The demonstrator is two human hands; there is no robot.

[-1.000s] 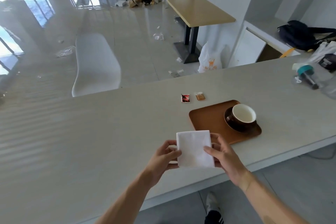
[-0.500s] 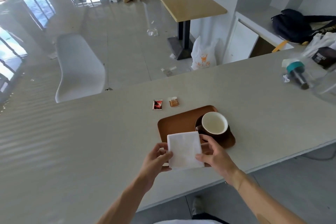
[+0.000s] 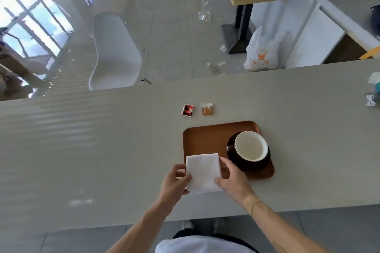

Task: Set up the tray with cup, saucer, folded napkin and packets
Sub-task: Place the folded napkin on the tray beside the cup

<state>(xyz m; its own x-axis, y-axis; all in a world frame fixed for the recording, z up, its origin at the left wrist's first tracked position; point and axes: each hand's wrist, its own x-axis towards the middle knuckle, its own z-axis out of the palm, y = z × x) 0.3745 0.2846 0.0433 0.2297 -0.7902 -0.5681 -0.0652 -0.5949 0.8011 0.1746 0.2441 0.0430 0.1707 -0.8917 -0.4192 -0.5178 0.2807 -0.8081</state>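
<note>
A folded white napkin is held by its two side edges over the near left corner of the brown tray. My left hand pinches its left edge and my right hand grips its right edge. On the tray's right half a dark cup with a white inside stands on a dark saucer. Beyond the tray, a red packet and a brown packet lie side by side on the pale counter.
A white chair stands past the counter's far edge. A white plastic bag sits on the floor by a wooden table's black base. Some small items lie at the counter's right end.
The napkin and both hands have moved forward, from in front of the tray to over its near left corner. The camera has tilted further down.
</note>
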